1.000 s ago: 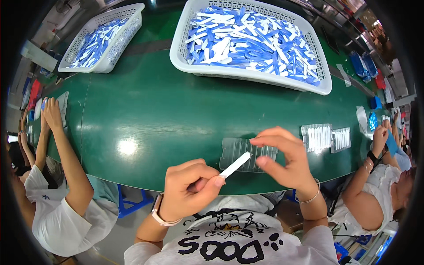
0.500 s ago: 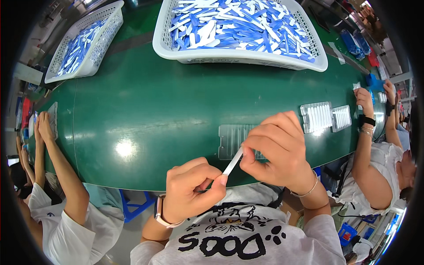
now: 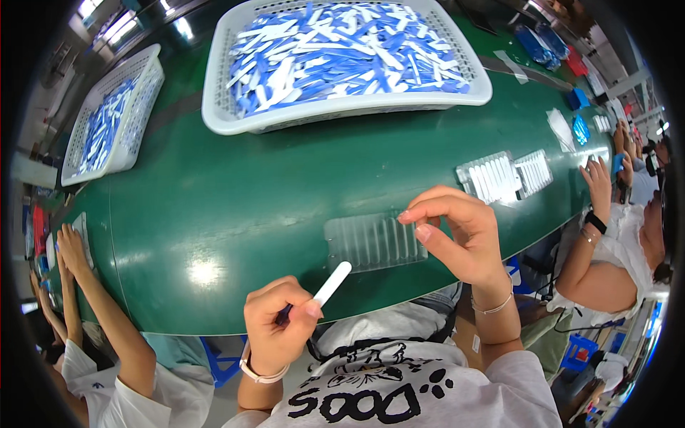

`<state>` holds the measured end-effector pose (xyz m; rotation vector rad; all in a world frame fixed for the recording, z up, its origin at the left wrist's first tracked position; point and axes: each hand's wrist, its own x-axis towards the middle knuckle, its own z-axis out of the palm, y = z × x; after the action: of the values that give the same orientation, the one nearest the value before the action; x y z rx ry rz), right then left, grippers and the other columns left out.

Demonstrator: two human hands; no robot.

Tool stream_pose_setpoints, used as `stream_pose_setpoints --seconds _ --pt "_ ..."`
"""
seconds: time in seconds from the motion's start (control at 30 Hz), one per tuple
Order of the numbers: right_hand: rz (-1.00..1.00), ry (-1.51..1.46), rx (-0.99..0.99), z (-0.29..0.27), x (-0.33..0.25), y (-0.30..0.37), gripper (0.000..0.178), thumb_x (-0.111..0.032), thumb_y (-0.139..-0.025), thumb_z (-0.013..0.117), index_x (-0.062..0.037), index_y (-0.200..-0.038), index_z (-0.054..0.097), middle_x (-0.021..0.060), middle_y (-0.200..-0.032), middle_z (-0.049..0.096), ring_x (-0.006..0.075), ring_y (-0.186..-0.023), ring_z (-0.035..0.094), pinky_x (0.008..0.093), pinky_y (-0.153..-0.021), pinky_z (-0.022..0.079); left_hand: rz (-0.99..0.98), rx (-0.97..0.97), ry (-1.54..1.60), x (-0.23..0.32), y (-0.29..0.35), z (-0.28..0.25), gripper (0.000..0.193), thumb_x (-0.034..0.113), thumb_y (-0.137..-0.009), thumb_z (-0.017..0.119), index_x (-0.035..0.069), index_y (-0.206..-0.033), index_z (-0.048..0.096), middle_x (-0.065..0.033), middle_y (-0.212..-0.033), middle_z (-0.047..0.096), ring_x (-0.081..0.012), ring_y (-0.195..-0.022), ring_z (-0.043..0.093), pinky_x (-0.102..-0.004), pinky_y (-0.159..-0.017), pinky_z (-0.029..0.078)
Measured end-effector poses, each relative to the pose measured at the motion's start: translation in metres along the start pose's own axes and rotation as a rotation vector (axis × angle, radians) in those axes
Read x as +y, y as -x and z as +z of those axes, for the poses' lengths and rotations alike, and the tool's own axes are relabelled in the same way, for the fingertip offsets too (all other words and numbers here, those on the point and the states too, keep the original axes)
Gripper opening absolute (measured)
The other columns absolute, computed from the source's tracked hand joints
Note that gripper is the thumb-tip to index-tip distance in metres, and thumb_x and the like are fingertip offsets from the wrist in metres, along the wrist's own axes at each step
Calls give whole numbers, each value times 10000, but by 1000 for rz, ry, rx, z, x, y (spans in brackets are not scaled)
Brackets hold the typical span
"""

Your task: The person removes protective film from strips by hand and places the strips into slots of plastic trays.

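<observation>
My left hand [image 3: 277, 324] pinches a slim white flat stick [image 3: 332, 283] between thumb and fingers. The stick's rounded end points up and to the right, toward a clear ribbed plastic tray [image 3: 360, 246] lying on the table just beyond. My right hand [image 3: 465, 239] is over the right end of that tray, its thumb and index finger apart and nothing seen between them. Part of the tray's right side is hidden behind the right fingers.
A large white basket [image 3: 371, 107] heaped with blue and white sticks stands at the back of the green table [image 3: 271, 185]. Another such basket [image 3: 146, 118] is at far left. Two trays holding white sticks [image 3: 489, 178] lie to the right. Co-workers' arms [image 3: 107, 292] reach in from both sides.
My right hand has let go of the stick's upper end, moved away from it and opened. My left hand keeps the stick, slightly lower and further left. The view has shifted and tilted.
</observation>
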<state>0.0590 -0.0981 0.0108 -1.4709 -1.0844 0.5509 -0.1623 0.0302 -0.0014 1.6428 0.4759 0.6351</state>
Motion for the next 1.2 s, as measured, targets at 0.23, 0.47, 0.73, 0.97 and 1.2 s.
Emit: stream_pose_setpoints --seconds 0.23,0.47,0.73,0.97,1.2 --pt "38 265 358 -69 4 53 59 -29 -800 651 -26 -847 686 47 -815 657 101 -679 555 226 -571 380 -46 74 40 -16 -12 23 191 83 -780 602 28 -610 534 -18 -556 473 -89 -500 375 -244 -463 243" --pt "111 224 1346 -135 53 192 137 -115 -881 627 17 -887 661 8 -794 628 68 -707 544 205 -645 419 -195 47 184 -17 -19 32 151 53 -868 481 10 -724 486 -19 -613 394 -79 -493 325 -230 -452 250" --pt "317 629 1794 -211 76 327 219 -172 -854 674 42 -817 690 12 -661 611 51 -592 499 196 -542 366 -274 89 91 -11 -26 43 114 64 -864 461 10 -797 536 -54 -606 449 -111 -521 379 -223 -496 325" --pt "435 671 1902 -228 88 337 277 -200 -775 732 43 -657 668 1 -547 560 61 -513 475 219 -490 367 -241 80 68 -11 -30 45 150 133 -896 512 24 -795 535 -46 -605 435 -107 -512 366 -219 -485 309" --pt "940 863 1811 -226 87 375 516 -433 -740 766 18 -554 599 2 -479 491 85 -460 436 240 -463 361 -250 52 93 -15 -33 44 182 146 -912 490 27 -778 515 -39 -601 411 -101 -506 341 -226 -473 287"
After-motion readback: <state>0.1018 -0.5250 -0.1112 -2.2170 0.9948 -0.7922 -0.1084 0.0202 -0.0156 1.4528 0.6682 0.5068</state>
